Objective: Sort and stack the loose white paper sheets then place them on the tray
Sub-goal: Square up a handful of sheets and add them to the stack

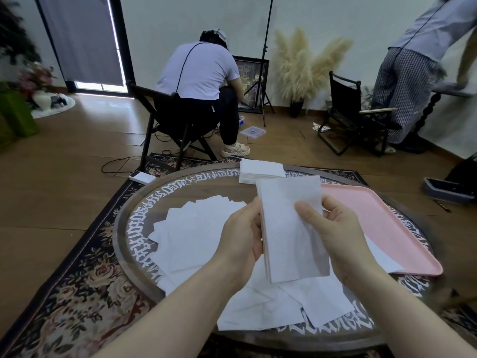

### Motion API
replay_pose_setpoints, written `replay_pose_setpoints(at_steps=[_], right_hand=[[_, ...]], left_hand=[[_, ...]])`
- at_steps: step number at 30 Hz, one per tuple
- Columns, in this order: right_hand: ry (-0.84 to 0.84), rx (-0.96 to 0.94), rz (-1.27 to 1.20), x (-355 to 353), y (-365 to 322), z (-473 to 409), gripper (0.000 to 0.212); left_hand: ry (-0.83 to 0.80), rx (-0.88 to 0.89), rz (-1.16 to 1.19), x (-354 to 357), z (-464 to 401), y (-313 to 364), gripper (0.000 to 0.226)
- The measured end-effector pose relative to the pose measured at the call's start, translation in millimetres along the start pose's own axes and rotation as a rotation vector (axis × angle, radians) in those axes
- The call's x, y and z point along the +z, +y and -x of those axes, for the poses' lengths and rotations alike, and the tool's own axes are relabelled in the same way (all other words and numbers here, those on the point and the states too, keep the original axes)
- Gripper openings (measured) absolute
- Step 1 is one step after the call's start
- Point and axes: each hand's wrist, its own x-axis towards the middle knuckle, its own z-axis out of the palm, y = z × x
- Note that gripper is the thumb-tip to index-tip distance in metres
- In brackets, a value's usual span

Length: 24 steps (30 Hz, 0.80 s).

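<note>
Thin, squared-up white paper stack (291, 228), upright between both hands

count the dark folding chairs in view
2. One dark wooden folding chair stands on the floor beyond the table at centre left, with a seated person on it. The other dark folding chair stands unoccupied at right, near the pale pampas grass. More may be out of frame.
</note>
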Motion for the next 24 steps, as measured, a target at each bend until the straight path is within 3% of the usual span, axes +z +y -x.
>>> replay_pose_setpoints(at_steps=[2, 6, 16, 20, 22, 24], right_hand=[[0.008, 0.0, 0.0, 1.0, -0.2, 1.0, 0.012], [0.013, -0.009, 0.006, 3.1, -2.0, 3.1, 0.014], [0.009, -0.021, -0.021, 6.3, -6.4, 6.6, 0.015], [0.084, -0.06, 0.092, 4.9, -7.4, 4.4, 0.049], [-0.019, 0.047, 0.192, 5.1, -6.8, 4.5, 0.071], [-0.189, 0.172, 0.225, 6.6, -4.5, 5.3, 0.072]], left_hand=[[-0.019, -0.003, -0.01, 0.0, 0.5, -0.3, 0.039], [-0.019, 0.081, -0.103, -1.6, 0.4, -5.5, 0.021], [0.031, 0.097, -0.101, -2.5, -2.2, -6.2, 0.021], [0.137, 0.102, 0.057, -7.4, -5.8, 0.4, 0.02], [0.198, 0.103, 0.125, -10.7, -6.2, 4.2, 0.018], [0.296, 0.113, 0.164, -13.8, -5.9, 4.9, 0.017]])
